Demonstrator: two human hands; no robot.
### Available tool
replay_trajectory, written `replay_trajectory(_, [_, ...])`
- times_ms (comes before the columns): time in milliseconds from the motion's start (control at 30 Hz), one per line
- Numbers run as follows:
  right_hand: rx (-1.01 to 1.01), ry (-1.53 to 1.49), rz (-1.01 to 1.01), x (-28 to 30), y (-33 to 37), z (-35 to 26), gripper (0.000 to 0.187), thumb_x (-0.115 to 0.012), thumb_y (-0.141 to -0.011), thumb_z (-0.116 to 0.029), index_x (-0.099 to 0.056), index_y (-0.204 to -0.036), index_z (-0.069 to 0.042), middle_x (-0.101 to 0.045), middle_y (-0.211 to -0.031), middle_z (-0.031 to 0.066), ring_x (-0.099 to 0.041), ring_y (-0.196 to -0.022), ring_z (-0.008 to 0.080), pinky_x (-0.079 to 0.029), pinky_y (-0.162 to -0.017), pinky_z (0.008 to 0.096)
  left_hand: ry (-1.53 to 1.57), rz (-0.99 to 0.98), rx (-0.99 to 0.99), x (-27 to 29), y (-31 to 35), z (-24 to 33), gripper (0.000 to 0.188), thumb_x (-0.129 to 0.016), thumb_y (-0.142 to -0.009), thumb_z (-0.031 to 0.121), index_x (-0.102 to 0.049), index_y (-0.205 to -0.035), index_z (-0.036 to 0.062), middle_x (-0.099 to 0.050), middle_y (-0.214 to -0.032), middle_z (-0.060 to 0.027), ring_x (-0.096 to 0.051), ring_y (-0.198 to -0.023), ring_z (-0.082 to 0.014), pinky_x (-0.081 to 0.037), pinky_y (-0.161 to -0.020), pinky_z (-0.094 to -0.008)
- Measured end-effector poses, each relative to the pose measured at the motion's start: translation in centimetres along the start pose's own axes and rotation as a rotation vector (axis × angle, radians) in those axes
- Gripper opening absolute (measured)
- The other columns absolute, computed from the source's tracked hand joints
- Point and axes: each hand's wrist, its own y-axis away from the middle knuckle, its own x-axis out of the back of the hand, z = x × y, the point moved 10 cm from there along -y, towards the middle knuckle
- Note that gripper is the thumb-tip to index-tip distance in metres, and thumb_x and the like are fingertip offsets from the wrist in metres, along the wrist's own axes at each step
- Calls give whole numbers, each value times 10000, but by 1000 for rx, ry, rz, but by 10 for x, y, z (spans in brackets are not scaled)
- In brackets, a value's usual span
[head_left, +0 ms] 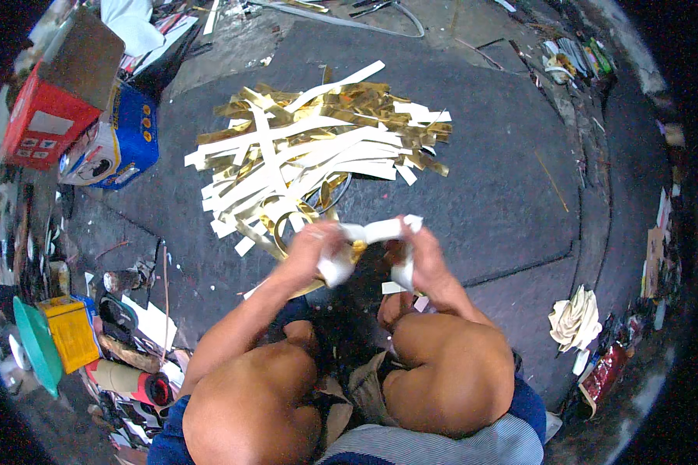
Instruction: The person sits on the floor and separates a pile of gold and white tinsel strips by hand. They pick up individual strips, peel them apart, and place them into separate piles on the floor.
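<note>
Both hands hold a white strip (381, 230) that stretches between them in front of my knees. My left hand (318, 246) is closed round one end, where white and gold loops bunch up, blurred by motion. The other end is pinched in my right hand (423, 254), and a white piece hangs below its fingers. Just beyond my left hand lies a heap of white and gold strips (310, 149) on the dark floor mat (488, 186). Curled gold loops (281, 226) form the heap's near edge.
A red carton (35, 124) and a blue box (136, 136) stand at the far left. Near left are a yellow box (68, 329), a green lid-like disc (35, 341) and scattered scraps. A crumpled cream cloth (575, 319) lies at the right.
</note>
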Motion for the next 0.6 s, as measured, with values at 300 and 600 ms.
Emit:
replay_trajectory(300, [351,-590,1033,446,17,-38,189,-465,-896,-193,-500,-824,-21,-460,-648,43,-359,-431,132,-312,-380,270,751,1169,-192,415,188,-2,244,-458,-773,183,-608,-850,5,-637,-854,-196,-650,-853,-360,-546,-833,-468])
replay_trajectory(600, [451,753,-37,-31,-12,-196,774,-869,-631,-155,-491,-1302,-72,-579,-1092,29,-586,-952,132,-496,-851,316,-586,654,-102,134,56,190,357,-654,-854,230,-662,-1049,-69,-649,-858,-52,-573,-789,-115,-466,-704,-258])
